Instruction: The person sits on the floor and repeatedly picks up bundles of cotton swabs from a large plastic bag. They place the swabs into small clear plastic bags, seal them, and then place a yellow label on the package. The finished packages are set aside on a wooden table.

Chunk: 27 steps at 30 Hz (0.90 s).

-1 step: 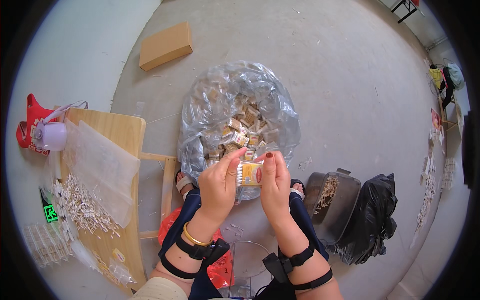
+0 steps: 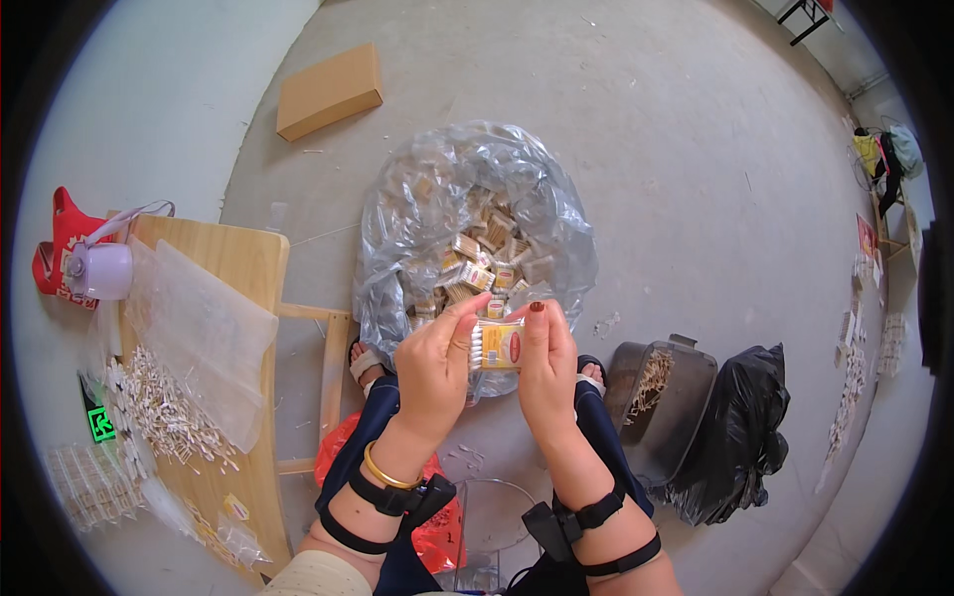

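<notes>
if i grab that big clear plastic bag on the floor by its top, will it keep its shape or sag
The clear bag would probably sag: its film is thin and crumpled. The small packets piled loosely inside would likely shift and slump to the bottom. It looks bulky, not heavy, since the packets seem light.
</notes>
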Motion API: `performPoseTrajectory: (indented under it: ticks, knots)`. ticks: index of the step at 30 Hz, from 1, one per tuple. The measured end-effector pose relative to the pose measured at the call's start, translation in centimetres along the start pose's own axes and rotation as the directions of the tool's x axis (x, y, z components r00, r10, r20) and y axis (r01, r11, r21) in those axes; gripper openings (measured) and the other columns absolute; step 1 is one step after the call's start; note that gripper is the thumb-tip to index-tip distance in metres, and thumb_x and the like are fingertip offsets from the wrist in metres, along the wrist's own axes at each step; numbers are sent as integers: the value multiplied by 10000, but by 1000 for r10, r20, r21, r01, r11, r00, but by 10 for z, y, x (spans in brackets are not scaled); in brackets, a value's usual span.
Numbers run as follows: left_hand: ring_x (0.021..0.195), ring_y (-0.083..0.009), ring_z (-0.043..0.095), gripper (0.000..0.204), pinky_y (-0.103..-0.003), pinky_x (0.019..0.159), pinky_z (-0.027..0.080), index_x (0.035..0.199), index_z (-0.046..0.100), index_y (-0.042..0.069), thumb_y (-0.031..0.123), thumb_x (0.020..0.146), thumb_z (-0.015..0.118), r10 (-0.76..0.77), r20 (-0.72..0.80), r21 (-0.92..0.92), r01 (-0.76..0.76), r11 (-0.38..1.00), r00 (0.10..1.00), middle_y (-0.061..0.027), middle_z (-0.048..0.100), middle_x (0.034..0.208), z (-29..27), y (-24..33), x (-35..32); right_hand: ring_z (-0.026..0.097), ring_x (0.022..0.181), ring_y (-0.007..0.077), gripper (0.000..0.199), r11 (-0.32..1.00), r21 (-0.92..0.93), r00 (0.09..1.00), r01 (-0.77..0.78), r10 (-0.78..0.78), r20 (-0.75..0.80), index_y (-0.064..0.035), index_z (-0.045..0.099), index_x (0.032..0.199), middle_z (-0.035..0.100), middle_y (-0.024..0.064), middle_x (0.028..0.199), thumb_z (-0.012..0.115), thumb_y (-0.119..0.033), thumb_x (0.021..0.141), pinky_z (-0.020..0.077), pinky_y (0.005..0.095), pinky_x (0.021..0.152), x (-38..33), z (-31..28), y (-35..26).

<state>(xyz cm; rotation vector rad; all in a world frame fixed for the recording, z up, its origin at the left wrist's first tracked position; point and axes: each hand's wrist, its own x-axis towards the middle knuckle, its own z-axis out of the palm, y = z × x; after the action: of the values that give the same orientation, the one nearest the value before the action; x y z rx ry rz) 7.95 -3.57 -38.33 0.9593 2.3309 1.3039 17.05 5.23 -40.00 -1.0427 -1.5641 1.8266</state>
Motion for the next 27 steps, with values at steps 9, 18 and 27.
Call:
performPoseTrajectory:
  ticks: [9, 18, 27]
  knots:
    - [757, -21, 564, 380, -181, 676, 452, 1343, 480, 36, 232, 1019, 441, 28, 482, -876, 481, 11, 876, 27, 612, 819, -7, -23, 2, 475, 624, 4, 362, 893, 384, 971, -237, 231, 62, -61, 549, 890, 535, -38, 733, 410, -368, 1023, 378, 177, 527, 3, 3, -5]
    - [712, -44, 522, 312, -199, 656, 427, 1244, 502, 1, 202, 1017, 429, -172, -73, -445, 122, 887, 982, -57, 604, 988, 1, 2, -5, 411, 629, -3, 313, 963, 257, 996, -79, 87, -21, -54, 534, 851, 496, -55, 712, 452, -304, 1020, 336, 179, 543, 7, -5, 5]
    - [619, -38, 472, 272, -206, 565, 423, 1199, 482, 33, 194, 983, 516, -253, 42, -641, 220, 735, 967, 13, 509, 771, -4, 2, 1, 430, 637, -2, 316, 976, 217, 997, -17, 33, -70, -50, 526, 830, 507, -45, 709, 462, -297, 1017, 359, 180, 558, 13, -11, 1]
